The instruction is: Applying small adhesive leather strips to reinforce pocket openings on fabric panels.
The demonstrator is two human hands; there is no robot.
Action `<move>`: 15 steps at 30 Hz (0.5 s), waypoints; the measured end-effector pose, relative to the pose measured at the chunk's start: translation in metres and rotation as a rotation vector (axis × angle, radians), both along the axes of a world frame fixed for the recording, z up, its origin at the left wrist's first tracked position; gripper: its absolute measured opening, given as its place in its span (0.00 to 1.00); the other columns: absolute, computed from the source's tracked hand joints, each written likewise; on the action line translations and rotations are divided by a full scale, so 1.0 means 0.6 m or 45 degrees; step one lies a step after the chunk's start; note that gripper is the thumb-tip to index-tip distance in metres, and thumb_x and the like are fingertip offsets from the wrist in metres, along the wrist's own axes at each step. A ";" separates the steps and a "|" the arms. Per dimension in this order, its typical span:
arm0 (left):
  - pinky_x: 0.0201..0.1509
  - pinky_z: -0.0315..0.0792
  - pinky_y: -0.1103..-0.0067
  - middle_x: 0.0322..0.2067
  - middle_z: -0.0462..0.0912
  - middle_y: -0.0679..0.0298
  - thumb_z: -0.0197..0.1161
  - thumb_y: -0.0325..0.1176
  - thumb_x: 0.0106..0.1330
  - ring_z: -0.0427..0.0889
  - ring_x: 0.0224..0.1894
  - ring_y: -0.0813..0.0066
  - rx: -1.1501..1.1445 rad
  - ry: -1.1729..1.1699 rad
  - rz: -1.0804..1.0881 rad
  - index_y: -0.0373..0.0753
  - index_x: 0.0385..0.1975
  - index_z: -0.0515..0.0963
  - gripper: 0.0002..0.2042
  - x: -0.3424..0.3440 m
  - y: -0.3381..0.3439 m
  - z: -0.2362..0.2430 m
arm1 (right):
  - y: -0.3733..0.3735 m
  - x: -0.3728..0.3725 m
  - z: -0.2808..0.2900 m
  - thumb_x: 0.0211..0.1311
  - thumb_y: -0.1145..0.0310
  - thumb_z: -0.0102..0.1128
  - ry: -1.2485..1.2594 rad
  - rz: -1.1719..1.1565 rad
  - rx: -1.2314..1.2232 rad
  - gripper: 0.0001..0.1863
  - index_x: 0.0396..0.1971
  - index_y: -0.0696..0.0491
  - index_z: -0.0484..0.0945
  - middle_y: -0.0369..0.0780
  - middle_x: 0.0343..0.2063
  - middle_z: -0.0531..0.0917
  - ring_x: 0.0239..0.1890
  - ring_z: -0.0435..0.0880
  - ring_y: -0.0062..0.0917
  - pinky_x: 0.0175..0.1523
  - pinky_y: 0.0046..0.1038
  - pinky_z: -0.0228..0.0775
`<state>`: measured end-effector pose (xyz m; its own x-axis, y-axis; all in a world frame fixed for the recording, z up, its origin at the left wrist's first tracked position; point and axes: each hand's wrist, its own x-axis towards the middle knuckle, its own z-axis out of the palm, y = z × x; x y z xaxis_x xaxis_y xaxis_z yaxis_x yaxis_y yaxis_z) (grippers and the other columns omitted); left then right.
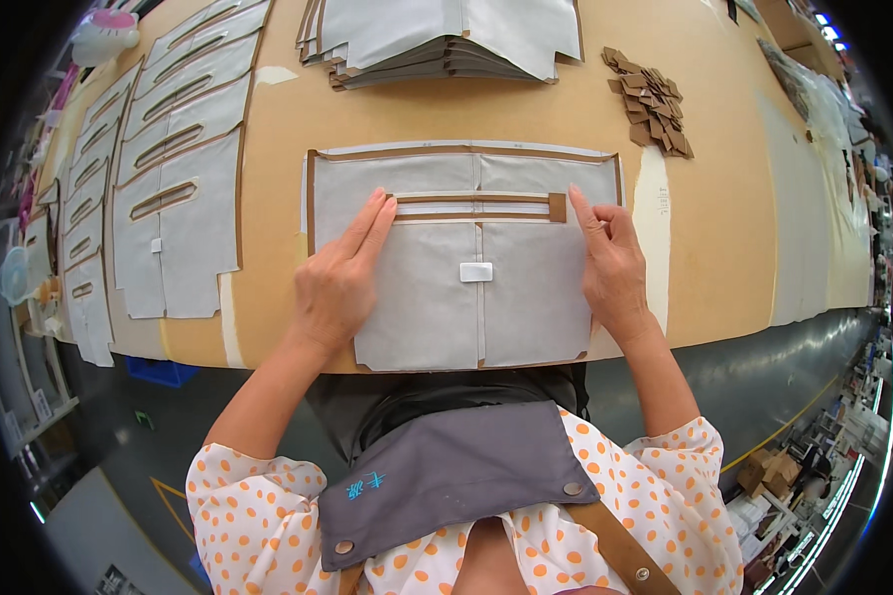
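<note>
A grey fabric panel [417, 288] with brown edging lies flat in front of me. A long slot framed in brown strips [476, 206] crosses its upper part, and a small white label [476, 272] sits below. My left hand [339, 283] has its fingers stretched out, their tips resting on the slot's left end; whatever is under them is hidden. A small brown tab [558, 207] covers the slot's right end. Just right of it is my right hand [613, 266], one digit extended and the others bent, with nothing visible held.
A pile of small brown tabs [653, 104] lies at the back right. Grey panels [446, 50] are stacked at the far edge. Overlapping rows of slotted panels [174, 198] cover the left side of the tan tabletop [724, 218]. The table's near edge curves just below my panel.
</note>
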<state>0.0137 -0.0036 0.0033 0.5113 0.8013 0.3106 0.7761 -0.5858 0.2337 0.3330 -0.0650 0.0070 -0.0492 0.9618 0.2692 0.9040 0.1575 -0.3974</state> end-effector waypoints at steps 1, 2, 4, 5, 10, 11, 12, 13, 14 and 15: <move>0.29 0.77 0.79 0.64 0.77 0.70 0.56 0.17 0.54 0.79 0.22 0.73 0.008 0.003 0.006 0.43 0.61 0.78 0.30 0.001 -0.001 0.002 | 0.001 0.001 -0.001 0.51 0.88 0.56 0.003 0.006 0.008 0.37 0.65 0.49 0.75 0.38 0.39 0.75 0.38 0.76 0.29 0.41 0.31 0.73; 0.29 0.77 0.78 0.64 0.77 0.70 0.56 0.18 0.54 0.79 0.23 0.73 -0.014 0.011 0.006 0.43 0.61 0.78 0.30 0.002 -0.001 0.004 | 0.000 0.001 -0.002 0.51 0.87 0.56 0.019 0.001 0.007 0.37 0.65 0.48 0.75 0.38 0.40 0.75 0.38 0.76 0.29 0.42 0.31 0.72; 0.29 0.77 0.78 0.64 0.77 0.69 0.56 0.18 0.54 0.80 0.23 0.73 -0.029 0.023 0.005 0.44 0.61 0.77 0.31 0.002 0.001 0.008 | 0.001 -0.001 -0.002 0.52 0.86 0.56 0.038 -0.005 0.014 0.37 0.65 0.47 0.75 0.38 0.41 0.75 0.39 0.76 0.30 0.44 0.32 0.72; 0.30 0.77 0.78 0.64 0.77 0.69 0.55 0.18 0.54 0.81 0.25 0.72 -0.040 0.047 0.008 0.44 0.61 0.77 0.31 0.003 0.000 0.011 | 0.000 -0.003 0.000 0.52 0.86 0.56 -0.067 0.054 -0.009 0.37 0.65 0.47 0.75 0.38 0.42 0.75 0.40 0.76 0.30 0.45 0.32 0.71; 0.34 0.79 0.77 0.65 0.76 0.67 0.50 0.15 0.54 0.87 0.36 0.65 -0.021 -0.002 -0.035 0.44 0.64 0.75 0.33 0.001 0.002 0.002 | -0.001 0.003 -0.004 0.54 0.83 0.56 -0.240 0.127 0.003 0.35 0.65 0.47 0.75 0.37 0.44 0.74 0.42 0.76 0.30 0.49 0.32 0.70; 0.35 0.80 0.76 0.65 0.76 0.66 0.50 0.15 0.54 0.87 0.37 0.64 -0.045 0.013 -0.024 0.43 0.64 0.75 0.33 0.000 -0.001 0.003 | -0.001 0.002 -0.005 0.54 0.83 0.56 -0.233 0.133 -0.024 0.35 0.65 0.48 0.75 0.37 0.44 0.75 0.42 0.76 0.30 0.51 0.32 0.70; 0.35 0.80 0.76 0.65 0.76 0.66 0.50 0.15 0.54 0.87 0.37 0.64 -0.070 0.027 -0.012 0.43 0.64 0.75 0.33 0.000 -0.003 0.003 | -0.001 0.002 -0.005 0.53 0.83 0.56 -0.226 0.139 -0.051 0.34 0.64 0.50 0.75 0.37 0.45 0.75 0.43 0.76 0.31 0.52 0.33 0.70; 0.35 0.80 0.76 0.65 0.76 0.66 0.50 0.15 0.54 0.87 0.37 0.64 -0.055 0.029 -0.011 0.43 0.64 0.75 0.33 0.000 -0.003 0.002 | 0.000 0.004 -0.003 0.53 0.83 0.56 -0.224 0.138 -0.037 0.34 0.64 0.50 0.75 0.37 0.45 0.75 0.43 0.76 0.31 0.52 0.33 0.70; 0.36 0.80 0.76 0.65 0.76 0.66 0.50 0.15 0.55 0.87 0.37 0.64 -0.062 0.001 0.003 0.43 0.64 0.75 0.33 0.000 -0.004 0.002 | 0.002 0.010 -0.003 0.56 0.82 0.56 -0.103 0.082 -0.079 0.32 0.65 0.52 0.74 0.39 0.45 0.75 0.44 0.76 0.32 0.53 0.33 0.70; 0.36 0.80 0.76 0.65 0.76 0.66 0.50 0.15 0.55 0.87 0.37 0.64 -0.071 -0.026 0.018 0.43 0.64 0.74 0.33 0.000 -0.006 0.003 | 0.005 0.016 -0.003 0.59 0.82 0.55 0.020 0.028 -0.123 0.31 0.65 0.53 0.73 0.40 0.45 0.75 0.44 0.77 0.34 0.54 0.34 0.71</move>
